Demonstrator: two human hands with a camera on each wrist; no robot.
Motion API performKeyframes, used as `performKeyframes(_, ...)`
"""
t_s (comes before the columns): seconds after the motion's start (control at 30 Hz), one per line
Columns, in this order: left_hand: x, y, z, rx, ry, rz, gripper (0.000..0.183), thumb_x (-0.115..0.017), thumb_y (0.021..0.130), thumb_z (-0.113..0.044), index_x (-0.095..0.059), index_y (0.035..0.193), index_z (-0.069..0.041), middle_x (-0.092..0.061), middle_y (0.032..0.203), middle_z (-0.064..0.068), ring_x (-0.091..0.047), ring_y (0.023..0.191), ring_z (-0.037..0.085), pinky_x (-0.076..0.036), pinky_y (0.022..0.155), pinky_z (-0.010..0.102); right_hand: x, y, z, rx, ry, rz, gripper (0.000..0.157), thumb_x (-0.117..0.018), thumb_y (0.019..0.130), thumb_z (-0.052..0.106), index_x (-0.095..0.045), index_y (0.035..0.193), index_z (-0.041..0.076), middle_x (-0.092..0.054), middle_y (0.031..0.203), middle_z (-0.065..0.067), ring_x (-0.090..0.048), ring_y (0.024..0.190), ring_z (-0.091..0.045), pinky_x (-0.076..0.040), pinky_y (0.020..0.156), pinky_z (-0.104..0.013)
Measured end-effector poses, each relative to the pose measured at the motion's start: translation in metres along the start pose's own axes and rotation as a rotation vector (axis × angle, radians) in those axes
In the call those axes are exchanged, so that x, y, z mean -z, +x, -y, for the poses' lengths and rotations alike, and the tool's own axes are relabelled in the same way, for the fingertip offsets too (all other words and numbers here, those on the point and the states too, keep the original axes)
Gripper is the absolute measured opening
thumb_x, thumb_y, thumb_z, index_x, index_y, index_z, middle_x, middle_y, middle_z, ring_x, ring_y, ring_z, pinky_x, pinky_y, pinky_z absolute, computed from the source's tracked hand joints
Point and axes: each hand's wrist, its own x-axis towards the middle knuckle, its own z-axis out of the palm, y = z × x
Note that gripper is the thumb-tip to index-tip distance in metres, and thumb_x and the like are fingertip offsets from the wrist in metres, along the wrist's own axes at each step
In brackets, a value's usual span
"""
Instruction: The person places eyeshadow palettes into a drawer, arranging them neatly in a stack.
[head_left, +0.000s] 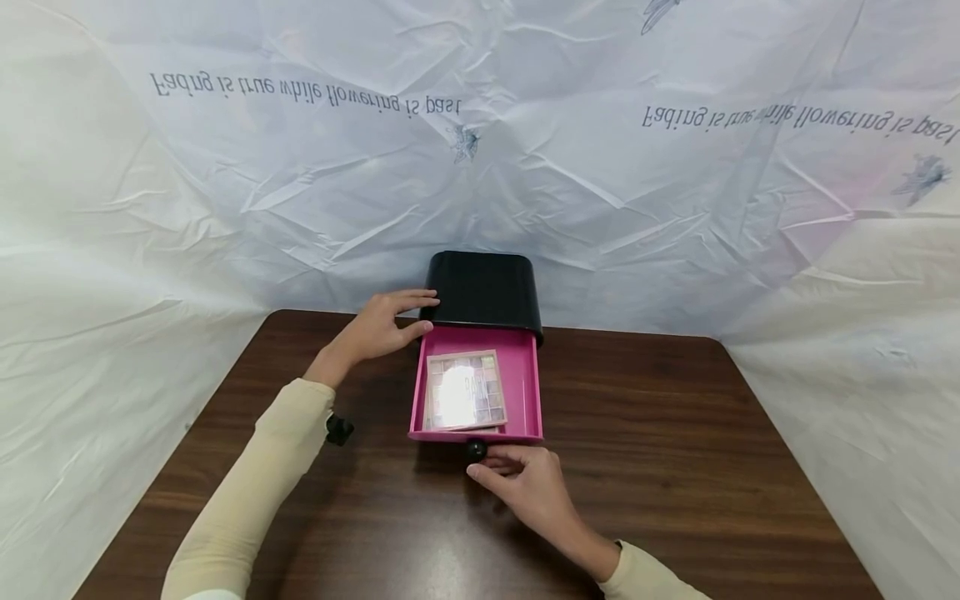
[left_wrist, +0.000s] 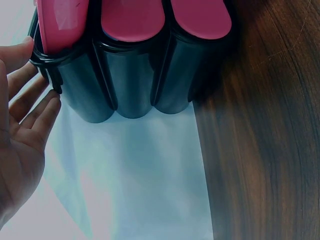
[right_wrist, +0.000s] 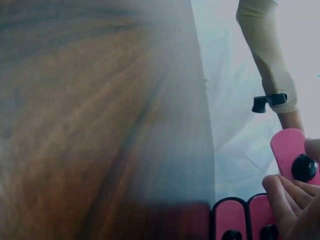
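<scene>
A black cabinet (head_left: 483,287) with several pink drawers stands at the back of the table. Its top drawer (head_left: 521,375) is pulled out toward me. Inside lies a square makeup palette (head_left: 489,392) with glare on its clear lid, over another flat item whose edge peeks out. My left hand (head_left: 382,327) rests on the cabinet's left side, fingers straight and thumb at the front edge. At the drawer front, my right hand (head_left: 534,487) pinches the round black knob (head_left: 476,451). In the right wrist view, thumb and fingers lie either side of that knob (right_wrist: 304,168).
Two lower drawers (left_wrist: 134,20) are closed in the cabinet. The dark wooden table (head_left: 660,433) extends on both sides. A white printed sheet (head_left: 375,183) hangs right behind the cabinet. A black wrist camera (head_left: 339,430) sits at my left sleeve.
</scene>
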Motion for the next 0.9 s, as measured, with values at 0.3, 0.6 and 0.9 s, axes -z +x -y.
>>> performKeyframes(0.3, -0.001, 0.000, 0.001, -0.005, -0.011, -0.001, 0.049, -0.068, 0.100, -0.036, -0.063, 0.142, -0.013, -0.055, 0.151, 0.007, -0.052, 0.138, 0.029, -0.043, 0.111, 0.052, -0.008, 0.005, -0.004, 0.020, 0.001, -0.092, 0.024, -0.088, 0.082, 0.031, -0.082, 0.093, 0.011, -0.077, 0.081, 0.001, -0.073, 0.072, -0.007, -0.060, 0.066, -0.025)
performKeyframes(0.6, 0.000, 0.001, -0.001, -0.008, 0.001, -0.011, 0.048, -0.068, 0.100, -0.035, -0.063, 0.142, -0.014, -0.055, 0.151, 0.007, -0.053, 0.137, 0.030, -0.043, 0.110, 0.053, -0.008, 0.007, -0.002, 0.050, -0.014, -0.126, 0.018, -0.089, 0.081, 0.028, -0.082, 0.088, 0.013, -0.076, 0.077, 0.004, -0.072, 0.068, -0.007, -0.060, 0.064, -0.026)
performKeyframes(0.9, 0.000, -0.001, -0.002, 0.003, -0.010, -0.019, 0.049, -0.068, 0.099, -0.038, -0.063, 0.141, -0.013, -0.056, 0.150, 0.008, -0.052, 0.138, 0.030, -0.042, 0.111, 0.053, -0.004, 0.006, 0.010, 0.030, -0.001, -0.139, 0.016, -0.090, 0.080, 0.025, -0.082, 0.086, 0.014, -0.075, 0.075, 0.007, -0.071, 0.067, -0.007, -0.059, 0.064, -0.026)
